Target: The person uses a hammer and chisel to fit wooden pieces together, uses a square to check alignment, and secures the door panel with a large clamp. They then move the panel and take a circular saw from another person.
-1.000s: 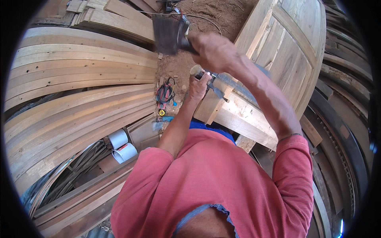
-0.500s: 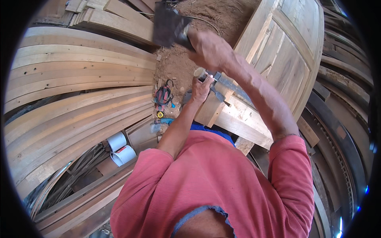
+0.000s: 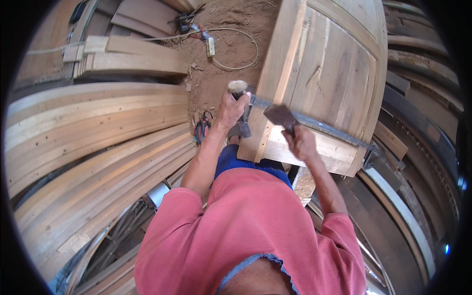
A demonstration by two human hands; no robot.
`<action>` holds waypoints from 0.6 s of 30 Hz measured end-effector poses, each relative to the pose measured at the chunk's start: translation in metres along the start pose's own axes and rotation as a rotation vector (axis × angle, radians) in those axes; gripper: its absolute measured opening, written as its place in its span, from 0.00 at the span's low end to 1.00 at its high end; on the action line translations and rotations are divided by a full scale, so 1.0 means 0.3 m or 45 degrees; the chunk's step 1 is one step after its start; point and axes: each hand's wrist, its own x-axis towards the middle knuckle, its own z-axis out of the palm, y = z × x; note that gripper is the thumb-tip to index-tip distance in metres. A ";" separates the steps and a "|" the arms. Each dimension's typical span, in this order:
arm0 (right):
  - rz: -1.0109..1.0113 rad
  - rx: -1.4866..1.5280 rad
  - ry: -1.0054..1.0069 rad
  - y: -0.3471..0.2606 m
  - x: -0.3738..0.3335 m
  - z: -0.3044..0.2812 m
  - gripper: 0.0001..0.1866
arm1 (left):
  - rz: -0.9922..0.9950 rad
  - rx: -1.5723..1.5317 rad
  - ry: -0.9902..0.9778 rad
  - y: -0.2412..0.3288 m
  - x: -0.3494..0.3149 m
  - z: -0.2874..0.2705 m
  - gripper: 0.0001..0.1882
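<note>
My left hand (image 3: 229, 109) is closed around a chisel (image 3: 238, 87), whose pale, worn handle end sticks up above the fist. The blade points down beside the door's near left corner. A dark, flat-headed mallet (image 3: 279, 116) is in my right hand (image 3: 302, 143), over the lower rail, with its head toward the chisel but apart from it. Under both hands lies a panelled wooden door (image 3: 339, 69). A long metal bar clamp (image 3: 327, 129) runs across its near end.
Long planks (image 3: 103, 113) are stacked on the left, with shorter boards (image 3: 132, 62) beyond. A cable (image 3: 256, 51) with a pale socket (image 3: 211, 47) loops over the dusty ground. A red power tool (image 3: 202, 129) lies left of my left arm. More timber (image 3: 418, 113) fills the right side.
My right hand has come down and right with the mallet, from raised at the upper left to over the door. My left hand has shifted slightly left, still holding the chisel. The view has shifted.
</note>
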 end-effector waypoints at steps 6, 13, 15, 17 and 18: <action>0.428 -0.062 -0.372 0.168 -0.135 0.307 0.13 | 0.501 0.872 -0.553 0.305 0.170 0.344 0.13; 0.707 0.482 -0.359 0.219 -0.354 0.271 0.20 | 1.476 1.498 -1.080 0.085 0.298 0.828 0.16; 0.791 0.527 -0.225 0.214 -0.426 0.261 0.20 | 1.272 1.785 -1.004 0.014 0.351 0.913 0.17; 0.801 0.537 -0.005 0.215 -0.518 0.278 0.20 | 0.830 1.935 -0.926 -0.016 0.377 0.989 0.20; 0.892 0.612 -0.003 0.209 -0.548 0.271 0.20 | 0.495 1.935 -0.870 0.004 0.398 1.003 0.23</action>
